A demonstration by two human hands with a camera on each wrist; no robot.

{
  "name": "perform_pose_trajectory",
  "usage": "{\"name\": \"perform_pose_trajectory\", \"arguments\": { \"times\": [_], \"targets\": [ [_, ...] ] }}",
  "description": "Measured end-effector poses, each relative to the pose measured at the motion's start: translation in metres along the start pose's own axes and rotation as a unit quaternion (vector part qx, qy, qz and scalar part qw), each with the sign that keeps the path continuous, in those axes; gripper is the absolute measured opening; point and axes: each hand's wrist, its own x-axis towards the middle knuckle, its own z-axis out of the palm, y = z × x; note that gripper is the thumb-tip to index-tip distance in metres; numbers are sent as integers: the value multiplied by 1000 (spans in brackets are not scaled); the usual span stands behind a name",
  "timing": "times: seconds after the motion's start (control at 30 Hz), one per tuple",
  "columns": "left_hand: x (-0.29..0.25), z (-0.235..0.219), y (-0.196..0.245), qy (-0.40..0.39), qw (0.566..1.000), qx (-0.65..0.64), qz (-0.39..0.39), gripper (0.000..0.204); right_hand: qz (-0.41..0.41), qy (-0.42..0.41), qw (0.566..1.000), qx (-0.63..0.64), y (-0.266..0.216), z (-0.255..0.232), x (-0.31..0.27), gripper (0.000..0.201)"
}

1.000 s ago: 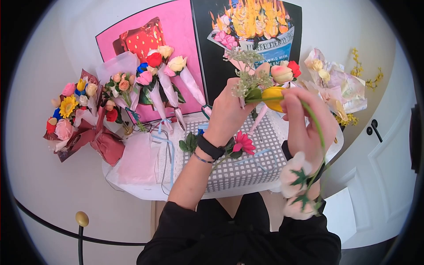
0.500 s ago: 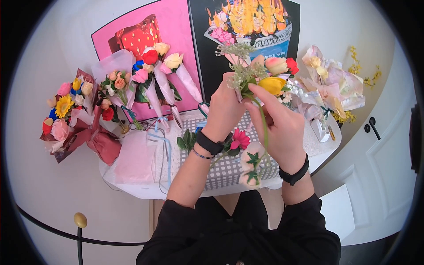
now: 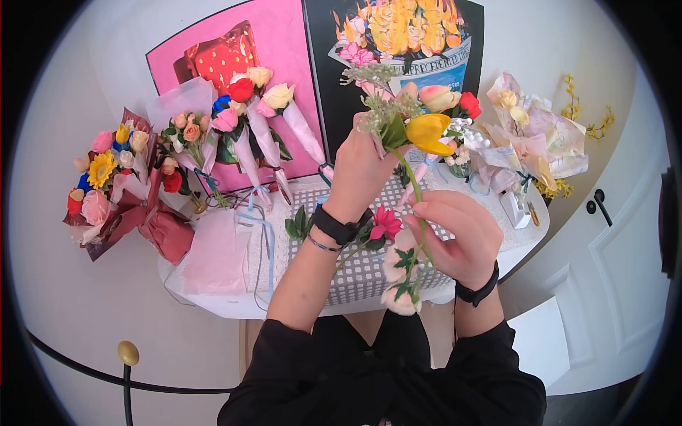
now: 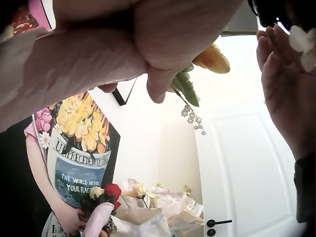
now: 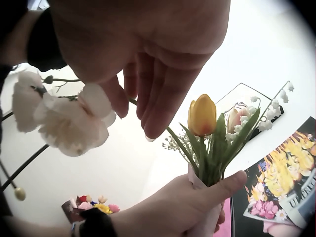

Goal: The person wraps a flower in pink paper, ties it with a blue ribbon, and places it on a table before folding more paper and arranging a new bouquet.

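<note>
My left hand (image 3: 366, 160) grips a small bouquet in pale wrapping (image 5: 197, 182). A yellow tulip (image 3: 428, 134), a pink-and-white tulip (image 5: 238, 116), white bell-shaped blossoms (image 5: 270, 112) and a fine pale filler sprig (image 3: 387, 113) stand above that hand. From the bouquet a green stem (image 3: 410, 174) arches down to the right. My right hand (image 3: 465, 234) pinches this stem between thumb and fingers, below the tulip. White flowers (image 3: 402, 298) on the same stem hang upside down beside the right hand, over the table's front edge. In the right wrist view the wrapped stems are partly hidden by the left hand.
On the checked cloth (image 3: 355, 284) lies a magenta flower (image 3: 386, 224). Pink paper (image 3: 213, 252) and blue ribbon (image 3: 270, 234) lie at left. Wrapped bouquets line the back, including a burgundy one (image 3: 160, 227) and a cream one (image 3: 540, 142). Two posters, one pink (image 3: 170, 67), stand behind.
My right hand came left to the bouquet top, then slid down and right along the stem. The white flowers swung left from beside the right wrist. The left hand stayed nearly still.
</note>
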Motion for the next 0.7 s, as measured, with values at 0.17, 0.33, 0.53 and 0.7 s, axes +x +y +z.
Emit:
{"name": "perform_pose_trajectory", "arguments": {
  "times": [0.17,0.33,0.53,0.7],
  "targets": [
    [-1,3,-6,-27,1000,8,13,49,18,48,997,-60,0,-1,9,25],
    [-4,0,-2,-43,999,18,18,49,204,58,977,39,3,10,12,20],
    [-3,1,-4,-40,999,-6,8,46,175,23,984,-6,-6,4,18,15],
    [-4,3,-4,-25,999,-10,35,48,327,96,912,227,-10,-5,15,20]
  ]
}}
